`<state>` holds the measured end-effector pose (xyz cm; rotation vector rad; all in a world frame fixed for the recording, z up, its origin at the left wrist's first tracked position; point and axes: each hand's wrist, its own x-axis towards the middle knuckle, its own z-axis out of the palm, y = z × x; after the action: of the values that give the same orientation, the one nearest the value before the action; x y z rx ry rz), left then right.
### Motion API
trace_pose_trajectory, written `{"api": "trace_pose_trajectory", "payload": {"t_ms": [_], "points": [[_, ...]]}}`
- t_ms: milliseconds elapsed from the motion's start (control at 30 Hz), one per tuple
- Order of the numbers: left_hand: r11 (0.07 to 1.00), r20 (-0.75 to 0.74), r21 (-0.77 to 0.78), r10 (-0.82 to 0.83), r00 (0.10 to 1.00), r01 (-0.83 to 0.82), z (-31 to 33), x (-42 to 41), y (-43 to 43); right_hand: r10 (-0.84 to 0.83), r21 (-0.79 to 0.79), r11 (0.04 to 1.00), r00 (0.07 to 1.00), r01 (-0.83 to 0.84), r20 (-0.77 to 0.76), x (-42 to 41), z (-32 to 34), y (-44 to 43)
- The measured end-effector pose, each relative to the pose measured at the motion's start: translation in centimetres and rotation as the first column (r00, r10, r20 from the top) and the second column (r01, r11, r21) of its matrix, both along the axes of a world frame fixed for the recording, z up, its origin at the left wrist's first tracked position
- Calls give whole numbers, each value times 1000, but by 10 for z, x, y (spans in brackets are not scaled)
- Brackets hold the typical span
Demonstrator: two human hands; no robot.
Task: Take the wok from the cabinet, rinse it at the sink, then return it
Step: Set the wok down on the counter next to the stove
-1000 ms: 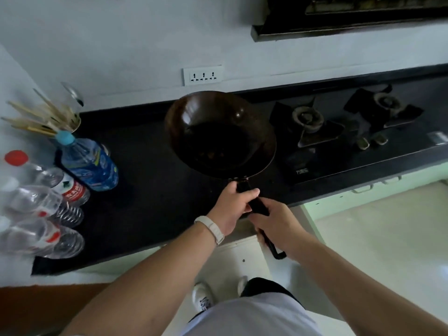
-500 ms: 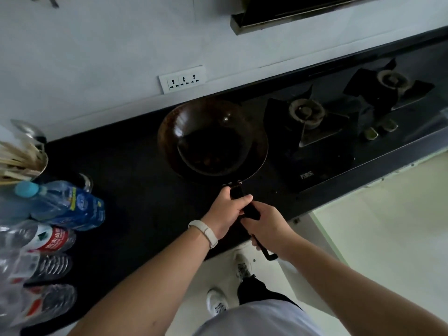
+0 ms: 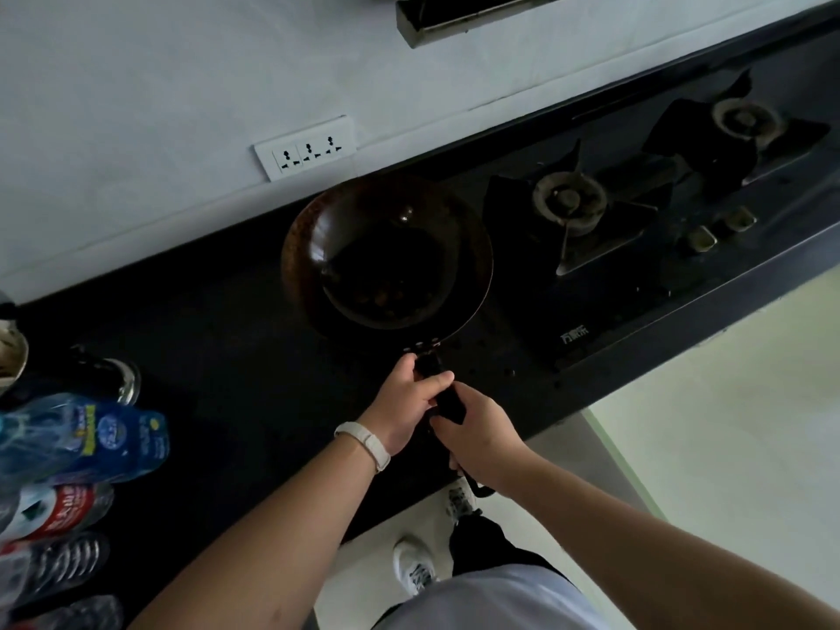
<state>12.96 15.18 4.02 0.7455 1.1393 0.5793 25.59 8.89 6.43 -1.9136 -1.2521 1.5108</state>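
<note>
A dark round wok (image 3: 386, 252) sits over the black countertop (image 3: 204, 320), just left of the gas stove. Its black handle runs toward me. My left hand (image 3: 409, 402), with a white wristband, grips the handle close to the bowl. My right hand (image 3: 477, 436) grips the same handle farther back, so the handle's end pokes out below that hand. Neither the sink nor the cabinet is in view.
A two-burner gas stove (image 3: 636, 211) fills the counter's right side. Several plastic water bottles (image 3: 82, 443) lie at the left edge. A wall socket strip (image 3: 305, 147) is on the white wall behind the wok. Pale floor (image 3: 727, 425) lies to the right.
The wok has come down toward the counter and levelled out, both hands keeping their grip. My view has swung, so the bottles slid further left and down.
</note>
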Motion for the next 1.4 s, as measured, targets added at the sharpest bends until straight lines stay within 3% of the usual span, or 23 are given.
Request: {"api": "trace_pose_trajectory", "payload": {"t_ms": [233, 333, 467, 567, 633, 700, 833, 1100, 1400], "points": [[998, 22, -42, 49, 999, -49, 5, -11, 2, 19, -28, 999, 999, -20, -31, -18, 2, 3], [995, -52, -39, 89, 995, -91, 10, -15, 2, 125, -1, 992, 992, -125, 30, -19, 4, 5], [987, -40, -50, 153, 987, -155, 13, -30, -9, 205, -35, 978, 979, -206, -23, -11, 5, 10], [986, 20, -76, 153, 988, -151, 21, -41, -23, 251, 65, 963, 959, -261, 129, -6, -3, 16], [983, 59, -93, 167, 984, -161, 24, -44, -34, 266, 205, 926, 934, -316, 240, -1, -5, 20], [978, 96, -121, 182, 979, -170, 26, -45, -46, 351, 300, 860, 904, -414, 243, 5, -3, 24], [976, 100, -132, 185, 978, -172, 32, -53, -60, 520, 282, 733, 777, -619, 354, 11, -1, 35], [957, -24, -12, 290, 957, -290, 35, -93, -75, 608, 245, 520, 556, -818, 567, -23, -6, 54], [846, -52, -18, 532, 845, -533, 44, -147, -75, 523, 334, 483, 572, -810, 631, -84, -9, 71]]}}
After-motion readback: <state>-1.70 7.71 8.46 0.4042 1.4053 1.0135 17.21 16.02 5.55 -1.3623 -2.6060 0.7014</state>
